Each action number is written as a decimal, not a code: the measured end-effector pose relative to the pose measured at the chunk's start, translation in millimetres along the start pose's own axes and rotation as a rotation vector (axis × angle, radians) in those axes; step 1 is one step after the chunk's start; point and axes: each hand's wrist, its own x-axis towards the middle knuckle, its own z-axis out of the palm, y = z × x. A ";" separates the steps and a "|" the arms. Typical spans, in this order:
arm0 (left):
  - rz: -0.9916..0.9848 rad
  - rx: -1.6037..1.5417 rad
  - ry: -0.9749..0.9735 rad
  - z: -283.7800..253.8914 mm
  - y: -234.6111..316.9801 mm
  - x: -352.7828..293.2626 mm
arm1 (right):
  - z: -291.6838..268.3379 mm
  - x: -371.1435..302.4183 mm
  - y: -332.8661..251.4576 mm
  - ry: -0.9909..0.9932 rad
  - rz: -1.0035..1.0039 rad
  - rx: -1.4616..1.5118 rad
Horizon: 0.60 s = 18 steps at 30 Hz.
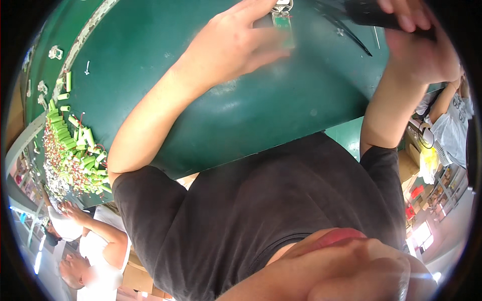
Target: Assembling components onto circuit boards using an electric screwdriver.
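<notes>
My left hand (236, 45) is at the top middle, its fingers closed about a small green circuit board (282, 24). A round, silvery part (282, 6) sits at the board's far end, cut off by the picture's edge. At the top right my right hand (422, 50) is closed on a dark, flat-looking object (371, 14); blur and the picture's edge hide its kind. Just left of that hand, a thin black pointed shape (354, 39) slants over the green table (241, 120). Whether it joins the dark object I cannot tell.
Green cylindrical cells (63, 133) with red wires lie heaped at the left, beside many tiny parts (55, 163). A pale curved rail (83, 37) runs along the far left. Co-workers are at the lower left (103, 241) and right (452, 120).
</notes>
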 end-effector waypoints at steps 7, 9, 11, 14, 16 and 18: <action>-0.256 -0.147 -0.204 -12.9 11.2 7.4 | 36.7 -3.9 27.2 -0.015 0.011 0.120; -0.126 -0.116 -0.041 -4.7 7.5 -1.2 | 36.1 -5.5 26.9 -0.027 0.010 0.107; -0.131 -0.116 -0.086 -8.3 8.3 5.7 | 34.6 -9.2 27.9 -0.025 0.003 0.077; -0.364 -0.166 -0.387 -33.1 22.3 27.9 | 33.5 -7.6 37.3 -0.057 0.008 0.128; -0.267 -0.142 -0.230 -13.8 13.1 7.7 | 36.1 -11.3 33.7 -0.076 0.010 0.093; -0.167 -0.125 -0.074 -5.0 11.0 0.0 | 36.3 -11.7 34.0 -0.082 0.000 0.058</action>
